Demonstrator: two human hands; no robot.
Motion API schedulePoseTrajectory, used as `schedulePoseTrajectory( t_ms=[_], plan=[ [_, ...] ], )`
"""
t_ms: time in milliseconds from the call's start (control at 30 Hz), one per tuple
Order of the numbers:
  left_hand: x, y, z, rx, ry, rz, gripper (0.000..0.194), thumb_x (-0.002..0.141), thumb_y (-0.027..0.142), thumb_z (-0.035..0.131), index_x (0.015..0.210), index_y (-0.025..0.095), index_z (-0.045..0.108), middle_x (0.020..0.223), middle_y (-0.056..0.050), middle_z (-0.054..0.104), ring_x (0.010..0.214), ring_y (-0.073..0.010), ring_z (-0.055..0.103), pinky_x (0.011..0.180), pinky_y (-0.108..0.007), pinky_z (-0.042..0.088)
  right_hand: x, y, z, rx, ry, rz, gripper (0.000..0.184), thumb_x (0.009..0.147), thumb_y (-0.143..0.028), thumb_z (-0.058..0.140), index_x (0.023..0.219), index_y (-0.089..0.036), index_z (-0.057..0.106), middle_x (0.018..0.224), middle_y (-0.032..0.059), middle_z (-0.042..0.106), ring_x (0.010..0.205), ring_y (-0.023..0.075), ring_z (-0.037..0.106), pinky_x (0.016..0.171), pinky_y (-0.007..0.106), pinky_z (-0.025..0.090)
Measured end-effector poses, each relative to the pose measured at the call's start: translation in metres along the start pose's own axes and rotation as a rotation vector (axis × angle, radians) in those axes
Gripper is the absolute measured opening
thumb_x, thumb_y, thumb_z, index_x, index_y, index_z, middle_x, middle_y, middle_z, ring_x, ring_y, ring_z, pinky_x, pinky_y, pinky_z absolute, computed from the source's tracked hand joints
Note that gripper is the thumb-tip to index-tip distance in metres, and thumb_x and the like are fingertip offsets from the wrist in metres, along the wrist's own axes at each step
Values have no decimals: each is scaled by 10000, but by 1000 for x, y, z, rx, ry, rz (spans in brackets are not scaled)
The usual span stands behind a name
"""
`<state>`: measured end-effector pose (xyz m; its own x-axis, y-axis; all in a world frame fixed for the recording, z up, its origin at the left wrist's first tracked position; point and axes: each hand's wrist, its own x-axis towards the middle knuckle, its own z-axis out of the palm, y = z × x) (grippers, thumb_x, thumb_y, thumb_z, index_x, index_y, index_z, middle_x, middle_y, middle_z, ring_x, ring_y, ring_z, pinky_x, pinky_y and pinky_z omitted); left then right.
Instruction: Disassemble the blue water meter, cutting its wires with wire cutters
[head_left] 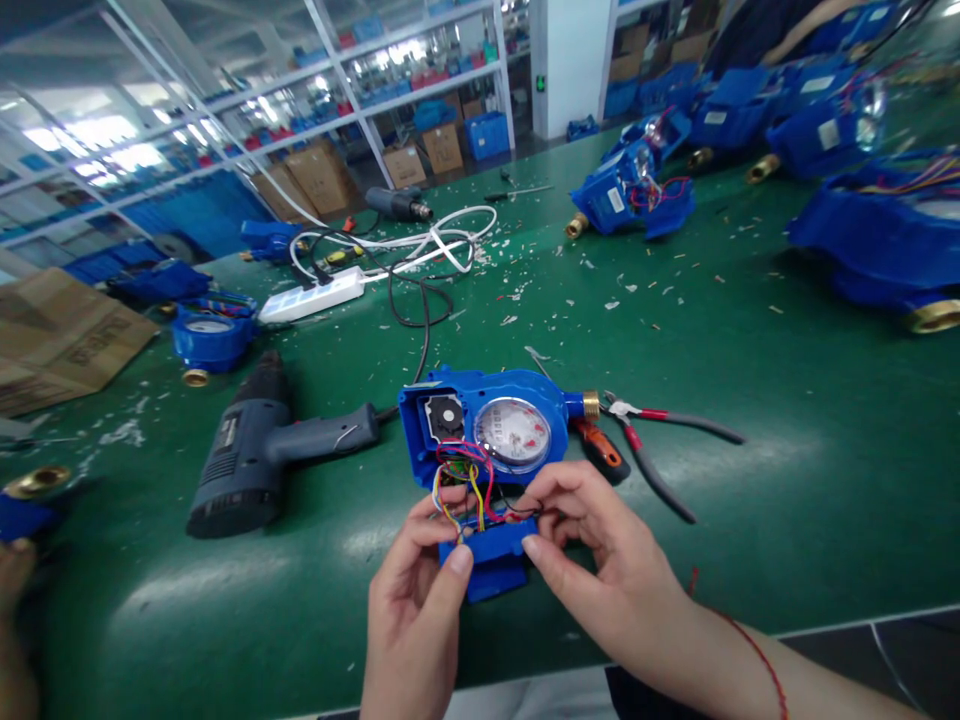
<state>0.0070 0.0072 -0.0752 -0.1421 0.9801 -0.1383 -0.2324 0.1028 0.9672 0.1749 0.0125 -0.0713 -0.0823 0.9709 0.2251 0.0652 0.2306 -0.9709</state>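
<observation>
A blue water meter (561,398) with a round clear dial and a brass fitting lies on the bench in front of me. Its side box is open, showing a black round part in a white frame. Red, yellow, white and black wires (480,495) run from the box to a small blue plastic cover (491,545). My left hand (420,580) grips the cover's left end, thumb on top. My right hand (592,550) pinches its right end, with the fingers close to the red and black wires. What lies under the fingertips is partly hidden.
A heat gun (255,450) lies left; pliers (637,430) and an orange-handled screwdriver (602,452) lie right. Behind are a power strip (315,295), cables and white scraps. More blue meters (630,190) stand around. Another person's hand (15,575) shows at far left.
</observation>
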Motion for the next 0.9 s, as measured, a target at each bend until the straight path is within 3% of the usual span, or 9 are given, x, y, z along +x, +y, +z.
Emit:
schedulePoseTrajectory(
  t_ms=[167, 300, 433, 633, 767, 900],
  plan=[
    [1, -11, 1, 49, 58, 51, 177, 728, 338, 817, 727, 213, 692, 1069, -47, 714, 1076, -227, 659, 868, -276, 527, -4, 5, -1, 22, -33, -25, 366, 872, -50, 498, 1124, -312, 453, 962, -45, 624, 758, 76, 588, 661, 171, 484],
    [0, -15, 3, 82, 103, 112, 180, 759, 365, 789, 741, 218, 687, 1014, -32, 734, 995, -189, 660, 847, -255, 517, -5, 5, -2, 56, -76, -15, 353, 862, -65, 517, 1109, -314, 474, 918, -57, 606, 738, 70, 551, 674, 169, 470],
    [-1, -17, 8, 60, 138, 172, 136, 789, 371, 767, 799, 249, 707, 983, 5, 744, 954, -136, 656, 822, -190, 519, -2, 0, -1, 180, -54, 146, 337, 807, -91, 558, 1082, -273, 490, 889, -49, 641, 646, 61, 529, 617, 171, 461],
    [-4, -18, 12, 58, 86, 194, 64, 828, 323, 735, 824, 263, 714, 1036, 18, 726, 970, -116, 651, 827, -162, 525, 9, -4, -1, 338, 6, 361, 303, 773, -238, 647, 1030, -228, 486, 738, -41, 625, 612, 84, 535, 566, 192, 422],
    [-5, -17, 12, 57, 50, 197, 69, 821, 311, 737, 803, 247, 716, 1008, -5, 722, 928, -125, 652, 793, -174, 542, 12, -1, 3, 410, 74, 391, 234, 774, -263, 638, 952, -213, 495, 624, -65, 553, 547, 72, 476, 514, 183, 356],
    [-5, -16, 14, 3, 63, 183, 70, 790, 295, 759, 787, 239, 718, 989, -22, 723, 903, -152, 663, 756, -221, 572, 11, -1, 4, 514, 80, 406, 229, 778, -281, 645, 929, -207, 490, 623, -51, 583, 522, 68, 473, 486, 175, 346]
  ],
)
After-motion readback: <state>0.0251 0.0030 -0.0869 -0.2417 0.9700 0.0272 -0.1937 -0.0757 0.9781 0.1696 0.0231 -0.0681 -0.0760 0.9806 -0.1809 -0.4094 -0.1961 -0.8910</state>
